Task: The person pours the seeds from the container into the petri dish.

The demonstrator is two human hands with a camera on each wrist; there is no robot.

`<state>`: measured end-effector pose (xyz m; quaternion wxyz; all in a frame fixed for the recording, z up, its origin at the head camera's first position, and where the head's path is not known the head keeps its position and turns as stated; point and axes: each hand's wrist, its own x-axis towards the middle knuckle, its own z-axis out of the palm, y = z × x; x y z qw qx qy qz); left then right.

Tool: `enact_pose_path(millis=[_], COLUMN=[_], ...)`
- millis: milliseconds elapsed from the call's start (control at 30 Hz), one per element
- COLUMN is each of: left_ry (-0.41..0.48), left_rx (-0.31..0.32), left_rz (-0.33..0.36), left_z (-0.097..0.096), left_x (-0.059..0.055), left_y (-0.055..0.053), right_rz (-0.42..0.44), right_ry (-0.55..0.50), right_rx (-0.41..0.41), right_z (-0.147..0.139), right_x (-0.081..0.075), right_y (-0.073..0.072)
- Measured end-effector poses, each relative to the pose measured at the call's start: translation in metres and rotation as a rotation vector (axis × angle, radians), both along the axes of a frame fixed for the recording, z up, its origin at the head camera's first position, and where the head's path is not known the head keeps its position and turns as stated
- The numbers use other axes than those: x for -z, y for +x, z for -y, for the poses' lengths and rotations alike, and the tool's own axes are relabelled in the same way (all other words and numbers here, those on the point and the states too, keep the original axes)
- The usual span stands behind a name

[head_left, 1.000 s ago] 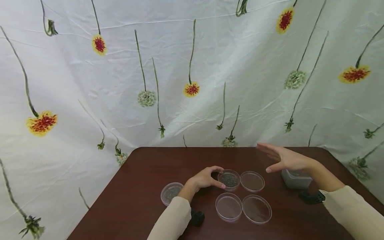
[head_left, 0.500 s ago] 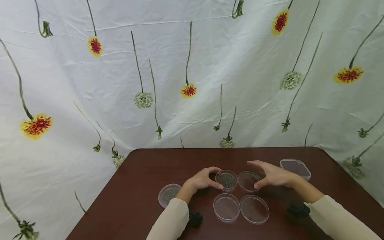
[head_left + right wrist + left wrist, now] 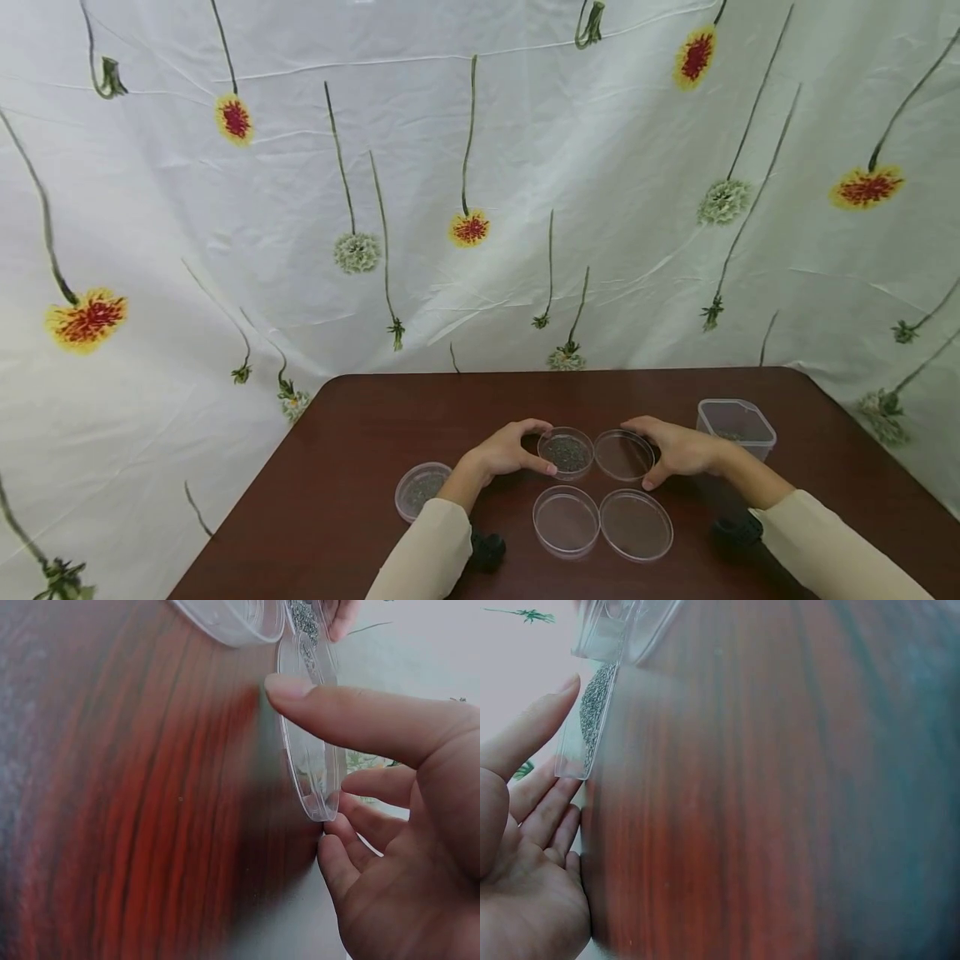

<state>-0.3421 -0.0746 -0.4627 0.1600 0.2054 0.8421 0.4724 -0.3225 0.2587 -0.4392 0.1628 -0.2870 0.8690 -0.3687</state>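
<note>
The left hand [image 3: 501,448] is holding the grain-filled dish [image 3: 567,452] in its grip by the outer edge, while the right hand [image 3: 681,450] is grasping the clear dish [image 3: 622,454] just beside it. Two nearer dishes [image 3: 567,520] are sitting close in front, and open room is stretching behind toward the far edge of the surface [image 3: 480,400].

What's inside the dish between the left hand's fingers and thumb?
Dark grains lie in the dish; the left wrist view shows them mounded. The floor beneath the grains is covered, so nothing under them can be seen.
</note>
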Motion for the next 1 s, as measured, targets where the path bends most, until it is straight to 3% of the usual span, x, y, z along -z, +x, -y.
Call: enact_pose_path(millis=[700,1000], left_ry=[0.026,0.021], left_rx=[0.023,0.018], left_rz=[0.006,0.010], left_z=[0.003,0.000], left_x=[-0.005,-0.005], left_y=[0.004,0.003], right_rz=[-0.035,-0.013], right_ry=[0.063,-0.082], right_rx=[0.028,0.016], right_z=[0.009,0.004], right_x=[-0.004,-0.004], right_y=[-0.009,-0.010])
